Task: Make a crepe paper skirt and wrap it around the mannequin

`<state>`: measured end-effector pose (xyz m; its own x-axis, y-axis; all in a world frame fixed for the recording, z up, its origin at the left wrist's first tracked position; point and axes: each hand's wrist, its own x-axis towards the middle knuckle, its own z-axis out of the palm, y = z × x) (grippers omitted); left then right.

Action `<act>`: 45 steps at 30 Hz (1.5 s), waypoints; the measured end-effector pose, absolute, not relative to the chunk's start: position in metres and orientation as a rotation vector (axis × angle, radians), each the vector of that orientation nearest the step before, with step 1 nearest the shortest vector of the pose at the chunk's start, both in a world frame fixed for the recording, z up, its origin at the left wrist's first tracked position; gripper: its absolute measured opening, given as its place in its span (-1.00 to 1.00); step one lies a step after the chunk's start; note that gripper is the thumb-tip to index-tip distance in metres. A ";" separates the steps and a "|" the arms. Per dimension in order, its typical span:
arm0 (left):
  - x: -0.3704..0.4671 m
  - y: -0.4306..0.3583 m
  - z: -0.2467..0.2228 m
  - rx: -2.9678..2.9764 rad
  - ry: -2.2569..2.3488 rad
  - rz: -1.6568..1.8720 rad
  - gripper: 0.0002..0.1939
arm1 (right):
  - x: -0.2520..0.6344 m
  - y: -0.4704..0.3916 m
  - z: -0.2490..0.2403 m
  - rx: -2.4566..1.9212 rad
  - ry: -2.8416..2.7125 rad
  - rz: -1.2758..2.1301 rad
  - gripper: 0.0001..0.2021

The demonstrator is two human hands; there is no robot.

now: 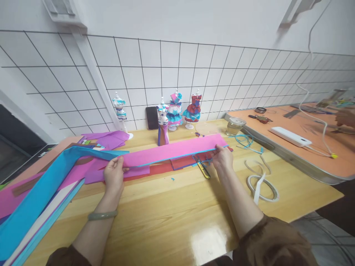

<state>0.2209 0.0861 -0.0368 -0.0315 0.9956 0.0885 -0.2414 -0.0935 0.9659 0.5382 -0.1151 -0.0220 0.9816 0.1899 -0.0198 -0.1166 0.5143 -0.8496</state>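
Note:
A long pink strip (172, 149) with a blue lower edge is stretched between my hands above the wooden table. My left hand (114, 173) pinches its left end, and a green bangle circles that wrist. The right end is pinched by my right hand (222, 157). Beneath the strip lie red material (155, 171) and yellow-handled scissors (203, 169), near my right hand. Blue (47, 192), purple and white strips spread across the left side.
Several small dressed mannequins (174, 111) and a black phone (152, 118) stand at the back. A tape roll (273, 190), a glass jar (235, 126) and blue ribbon are right. A person's hand (345, 120) shows beyond a white power bank (290, 136) on the orange table.

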 end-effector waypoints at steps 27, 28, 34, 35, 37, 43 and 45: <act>0.223 0.085 -0.041 1.089 1.023 1.344 -0.67 | 0.517 -0.107 -0.046 -2.067 -1.151 0.067 -0.42; 0.223 0.085 -0.040 1.083 1.026 1.343 -0.67 | 0.517 -0.106 -0.046 -2.076 -1.148 0.065 -0.43; 0.222 0.084 -0.039 1.079 1.017 1.327 -0.66 | 0.515 -0.101 -0.048 -2.143 -1.110 0.054 -0.54; 0.222 0.084 -0.040 1.077 1.017 1.325 -0.66 | 0.515 -0.100 -0.048 -2.149 -1.100 0.055 -0.55; 0.222 0.085 -0.040 1.070 1.021 1.325 -0.67 | 0.516 -0.099 -0.048 -2.150 -1.072 0.058 -0.56; 0.223 0.084 -0.039 1.037 1.021 1.327 -0.67 | 0.519 -0.105 -0.040 -1.987 -0.932 0.029 -0.49; 0.223 0.084 -0.038 1.031 1.014 1.326 -0.67 | 0.520 -0.108 -0.036 -1.900 -0.875 0.009 -0.44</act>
